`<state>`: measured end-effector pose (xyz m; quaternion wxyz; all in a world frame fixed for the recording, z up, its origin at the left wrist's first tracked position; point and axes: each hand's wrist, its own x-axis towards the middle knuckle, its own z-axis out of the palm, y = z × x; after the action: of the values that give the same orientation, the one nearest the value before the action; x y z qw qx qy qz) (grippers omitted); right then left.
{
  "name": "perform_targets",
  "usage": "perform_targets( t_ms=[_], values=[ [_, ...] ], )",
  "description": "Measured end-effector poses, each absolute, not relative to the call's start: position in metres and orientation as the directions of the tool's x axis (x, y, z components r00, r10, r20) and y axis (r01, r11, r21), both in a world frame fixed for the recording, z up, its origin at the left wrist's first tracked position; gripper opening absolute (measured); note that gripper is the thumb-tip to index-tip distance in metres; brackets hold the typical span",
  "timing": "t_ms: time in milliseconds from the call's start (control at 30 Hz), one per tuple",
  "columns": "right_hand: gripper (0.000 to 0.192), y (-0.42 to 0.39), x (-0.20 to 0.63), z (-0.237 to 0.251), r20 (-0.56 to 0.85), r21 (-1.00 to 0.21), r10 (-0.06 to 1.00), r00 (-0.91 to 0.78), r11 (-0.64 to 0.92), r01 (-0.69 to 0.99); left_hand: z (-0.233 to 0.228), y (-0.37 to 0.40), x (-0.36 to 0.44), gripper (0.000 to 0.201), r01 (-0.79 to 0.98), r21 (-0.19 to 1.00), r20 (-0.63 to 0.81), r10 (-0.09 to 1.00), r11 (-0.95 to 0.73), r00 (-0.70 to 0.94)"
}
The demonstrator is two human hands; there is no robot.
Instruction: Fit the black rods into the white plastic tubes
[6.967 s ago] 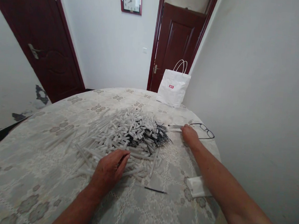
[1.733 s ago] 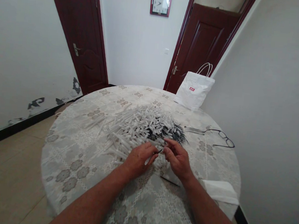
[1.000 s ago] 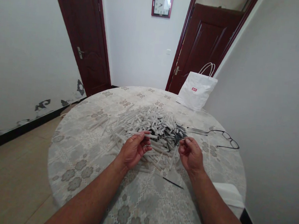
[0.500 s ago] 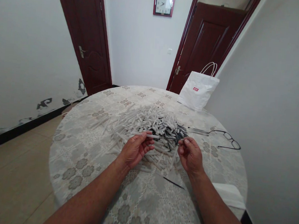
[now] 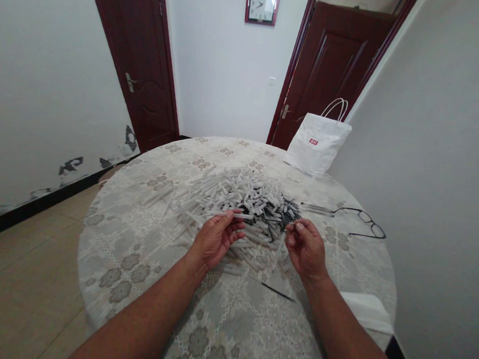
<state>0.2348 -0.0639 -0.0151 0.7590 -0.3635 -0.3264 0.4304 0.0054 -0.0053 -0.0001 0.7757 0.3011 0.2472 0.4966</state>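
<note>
A big heap of white tubes and thin black rods (image 5: 238, 199) lies in the middle of the round table (image 5: 135, 237). My left hand (image 5: 213, 241) is raised just above the heap's near edge and pinches one white tube (image 5: 230, 215), held level and pointing right. My right hand (image 5: 305, 248) hovers opposite, thumb and forefinger pinched on a thin black rod (image 5: 285, 227) whose tip points at the tube's open end. A small gap separates the two pieces. One loose black rod (image 5: 276, 292) lies on the cloth below my right hand.
A white paper bag (image 5: 317, 144) stands at the table's far right edge. Glasses (image 5: 363, 221) and a few clear tubes (image 5: 315, 209) lie right of the heap. A white folded sheet (image 5: 367, 314) rests at the near right rim. Two dark doors and a wall clock (image 5: 262, 1) are behind.
Since 1.7 s ago both hands lifted off the heap and drew apart, the left with a white tube, the right with a black rod. Over the last half second they barely moved.
</note>
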Motion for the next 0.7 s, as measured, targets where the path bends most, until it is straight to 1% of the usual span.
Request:
perform_targets(
  t_ms=[100,200,367,467,533,600,700],
  values=[
    [0.016,-0.063,0.234,-0.016,0.181,-0.836,0.895,0.408,0.359,-0.415,-0.001,-0.006,0.006,0.024,-0.617,0.712,-0.086,0.914,0.334,0.396],
    [0.018,-0.063,0.232,-0.017,0.189,-0.858,0.901,0.391,0.345,-0.380,-0.001,-0.006,0.006,0.024,-0.604,0.716,-0.093,0.905,0.351,0.416],
    [0.017,-0.063,0.232,-0.020,0.244,-0.895,0.894,0.375,0.357,-0.269,0.002,-0.006,0.005,0.023,-0.599,0.724,-0.103,0.913,0.341,0.395],
    [0.014,-0.065,0.233,-0.021,0.297,-0.905,0.885,0.359,0.381,-0.191,0.003,-0.006,0.006,0.025,-0.570,0.752,-0.100,0.913,0.330,0.396],
    [0.014,-0.067,0.231,-0.022,0.335,-0.916,0.880,0.336,0.387,-0.101,0.002,-0.007,0.007,0.026,-0.548,0.767,-0.099,0.905,0.334,0.413],
    [0.016,-0.070,0.228,-0.021,0.365,-0.927,0.880,0.303,0.374,0.032,0.001,-0.009,0.008,0.027,-0.538,0.770,-0.095,0.895,0.343,0.436],
    [0.023,-0.075,0.220,-0.020,0.385,-0.916,0.901,0.199,0.346,0.205,-0.001,-0.011,0.010,0.027,-0.521,0.778,-0.092,0.884,0.352,0.459]
  ],
)
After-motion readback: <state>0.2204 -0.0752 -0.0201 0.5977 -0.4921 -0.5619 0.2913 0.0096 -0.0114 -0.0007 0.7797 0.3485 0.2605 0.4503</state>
